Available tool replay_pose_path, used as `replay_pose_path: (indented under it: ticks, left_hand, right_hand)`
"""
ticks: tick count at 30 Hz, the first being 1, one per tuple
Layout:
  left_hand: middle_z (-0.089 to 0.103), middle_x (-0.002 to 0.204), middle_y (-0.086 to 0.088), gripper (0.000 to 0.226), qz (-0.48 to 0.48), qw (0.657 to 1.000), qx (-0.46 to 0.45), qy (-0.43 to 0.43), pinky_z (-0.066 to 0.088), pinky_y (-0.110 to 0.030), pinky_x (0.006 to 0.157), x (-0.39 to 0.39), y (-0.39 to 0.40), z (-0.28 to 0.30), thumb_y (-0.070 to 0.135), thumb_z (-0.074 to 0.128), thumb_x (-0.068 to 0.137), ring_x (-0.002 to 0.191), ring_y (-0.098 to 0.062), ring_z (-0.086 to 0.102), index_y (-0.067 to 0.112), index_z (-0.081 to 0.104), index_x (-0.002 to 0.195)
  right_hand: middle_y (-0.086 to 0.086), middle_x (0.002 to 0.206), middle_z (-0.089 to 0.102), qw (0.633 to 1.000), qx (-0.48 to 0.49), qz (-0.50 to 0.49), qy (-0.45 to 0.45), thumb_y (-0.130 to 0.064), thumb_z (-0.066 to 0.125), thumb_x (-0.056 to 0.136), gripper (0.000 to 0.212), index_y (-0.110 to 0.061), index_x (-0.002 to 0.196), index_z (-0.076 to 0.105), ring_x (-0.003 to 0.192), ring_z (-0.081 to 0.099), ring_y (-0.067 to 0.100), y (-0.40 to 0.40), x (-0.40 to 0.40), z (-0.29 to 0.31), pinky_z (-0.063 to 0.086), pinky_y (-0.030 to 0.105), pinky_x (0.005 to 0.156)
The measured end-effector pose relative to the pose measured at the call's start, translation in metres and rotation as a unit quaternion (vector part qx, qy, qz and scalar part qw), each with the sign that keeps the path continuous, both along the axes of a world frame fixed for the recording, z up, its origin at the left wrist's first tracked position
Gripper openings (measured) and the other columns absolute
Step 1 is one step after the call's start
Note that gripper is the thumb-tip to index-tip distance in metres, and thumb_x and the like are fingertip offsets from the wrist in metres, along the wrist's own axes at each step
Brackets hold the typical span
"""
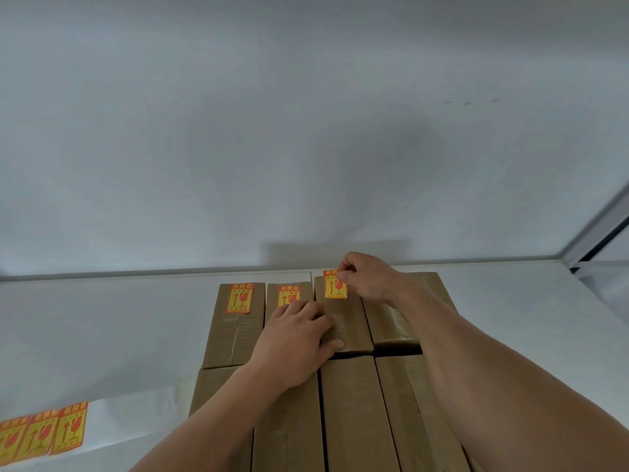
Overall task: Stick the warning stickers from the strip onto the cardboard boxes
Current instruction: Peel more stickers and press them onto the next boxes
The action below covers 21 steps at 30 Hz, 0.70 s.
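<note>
Right hand [366,277] pinches the top edge of a sticker [335,288], lower part apparently on the third box [343,321] of the far row. Left hand [299,338] lies flat, fingers straight, steadying that box and its neighbour. Suggest: lower squarely, then smooth from bottom upward against bubbles. Strip [41,432] lies at the table's [102,318] near-left edge.
</note>
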<state>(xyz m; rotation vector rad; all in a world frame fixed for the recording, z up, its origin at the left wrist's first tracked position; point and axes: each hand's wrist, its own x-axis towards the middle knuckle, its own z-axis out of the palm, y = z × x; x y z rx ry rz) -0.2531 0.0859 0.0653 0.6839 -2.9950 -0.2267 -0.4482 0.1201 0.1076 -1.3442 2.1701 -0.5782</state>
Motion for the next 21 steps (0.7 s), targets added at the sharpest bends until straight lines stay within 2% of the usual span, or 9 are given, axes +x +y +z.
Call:
replay_pose_path:
  ticks: [8,12,15,21]
  left_hand:
    - [0.042,0.140,0.010,0.051,0.001,1.000,0.004,-0.004,0.023,-0.039,0.111,0.001,-0.001,0.001,0.063,0.029,0.093,0.133,-0.016,0.030,0.035,0.046,0.133]
    - [0.043,0.139,0.010,0.051,0.001,1.000,0.005,-0.003,0.024,-0.039,0.111,0.001,-0.002,0.001,0.063,0.029,0.093,0.132,-0.016,0.031,0.035,0.047,0.132]
    - [0.043,0.139,0.010,0.052,0.001,1.000,0.004,-0.001,0.024,-0.039,0.111,0.001,-0.002,0.000,0.064,0.028,0.093,0.131,-0.015,0.031,0.036,0.047,0.132]
    - [0.043,0.139,0.010,0.051,0.003,1.000,0.003,-0.005,0.024,-0.040,0.111,-0.001,-0.002,-0.001,0.064,0.028,0.093,0.132,-0.016,0.031,0.036,0.047,0.132]
  right_hand:
    - [-0.003,0.102,0.058,0.999,0.022,0.004,0.034,-0.027,0.047,0.100,0.010,-0.022,0.106,0.053,0.091,0.053,0.014,-0.002,0.004,-0.011,0.036,0.023,0.063]
    - [-0.003,0.102,0.058,0.999,0.023,0.000,0.042,-0.027,0.048,0.100,0.005,-0.024,0.102,0.052,0.091,0.054,0.015,-0.004,0.006,-0.017,0.041,0.028,0.072]
    - [-0.003,0.101,0.058,0.998,0.026,-0.006,0.050,-0.027,0.048,0.100,0.005,-0.025,0.101,0.052,0.092,0.054,0.015,-0.004,0.006,-0.019,0.044,0.029,0.073]
    - [-0.001,0.104,0.060,0.994,0.025,-0.008,0.105,-0.029,0.054,0.097,0.007,-0.024,0.103,0.052,0.093,0.056,0.017,-0.003,0.011,-0.021,0.051,0.037,0.084]
